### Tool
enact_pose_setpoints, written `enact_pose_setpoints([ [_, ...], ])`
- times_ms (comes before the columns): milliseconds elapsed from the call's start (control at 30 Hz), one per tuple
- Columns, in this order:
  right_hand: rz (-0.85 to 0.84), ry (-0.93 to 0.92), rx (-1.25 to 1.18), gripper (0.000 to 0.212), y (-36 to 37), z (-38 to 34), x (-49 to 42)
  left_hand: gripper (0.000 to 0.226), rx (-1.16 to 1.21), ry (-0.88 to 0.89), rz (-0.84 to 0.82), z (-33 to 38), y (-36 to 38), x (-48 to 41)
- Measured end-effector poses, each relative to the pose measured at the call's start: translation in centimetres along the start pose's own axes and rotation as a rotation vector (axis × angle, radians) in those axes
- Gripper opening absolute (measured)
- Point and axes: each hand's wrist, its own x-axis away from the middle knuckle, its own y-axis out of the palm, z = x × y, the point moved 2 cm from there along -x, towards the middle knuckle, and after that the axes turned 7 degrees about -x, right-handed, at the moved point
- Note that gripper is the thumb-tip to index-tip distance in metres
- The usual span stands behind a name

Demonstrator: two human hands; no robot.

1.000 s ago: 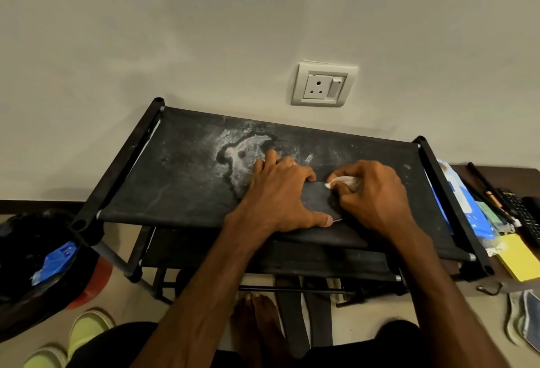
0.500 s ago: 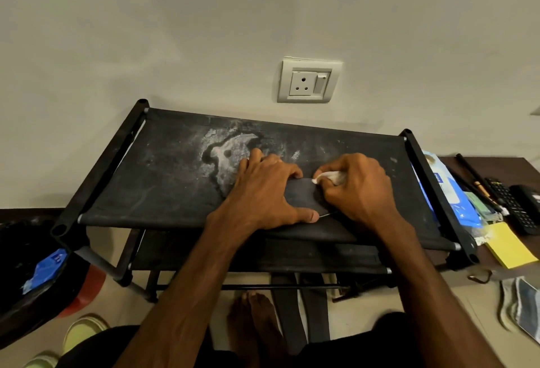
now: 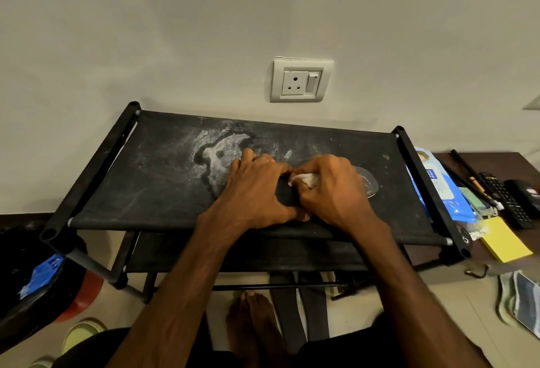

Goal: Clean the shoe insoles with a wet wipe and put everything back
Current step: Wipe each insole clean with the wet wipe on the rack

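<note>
A dark shoe insole (image 3: 368, 183) lies on the black fabric top of a shoe rack (image 3: 163, 189), mostly hidden under both hands; its rounded end shows to the right. My left hand (image 3: 257, 189) lies flat on the insole with fingers spread and presses it down. My right hand (image 3: 333, 189) has its fingers curled round a crumpled white wet wipe (image 3: 305, 179) and holds it against the insole. A blue wet wipe pack (image 3: 438, 189) lies just right of the rack.
The rack top carries a whitish stain (image 3: 222, 157). A wall socket (image 3: 301, 79) sits above. A side table (image 3: 496, 163) holds a remote (image 3: 505, 201), pens and yellow sticky notes (image 3: 505, 240). A black bin bag (image 3: 26, 280) stands left; footwear lies on the floor.
The right hand with the wipe has shifted slightly left toward the left hand, exposing the insole's rounded end on the right. The camera view has drifted a little.
</note>
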Motion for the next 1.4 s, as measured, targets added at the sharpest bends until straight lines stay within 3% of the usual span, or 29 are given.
enact_pose_setpoints([
  [233, 0.111, 0.196, 0.06, 0.018, -2.9, 3.0, -0.9, 0.081, 0.021, -0.001, 0.016, 0.1, 0.0, 0.2],
  [467, 0.002, -0.036, 0.085, 0.02, -0.2, 0.1, -0.4, 0.086, -0.008, -0.011, 0.005, -0.1, 0.1, 0.0],
  [733, 0.064, 0.161, 0.053, 0.017, -3.3, 3.4, -0.6, 0.081, 0.038, -0.013, 0.008, 0.1, 0.0, 0.1],
  [1033, -0.092, -0.017, 0.029, 0.013, -1.3, 0.7, 0.2, 0.082, 0.041, -0.011, 0.01, -0.1, 0.1, 0.0],
  [1300, 0.109, 0.175, 0.012, 0.011, -5.0, 5.8, -0.2, 0.083, 0.032, -0.015, 0.007, 0.1, -0.1, 0.2],
  [1400, 0.082, 0.155, -0.024, 0.009, -4.7, 5.4, 0.0, 0.084, 0.016, -0.02, 0.002, 0.2, -0.2, 0.2],
])
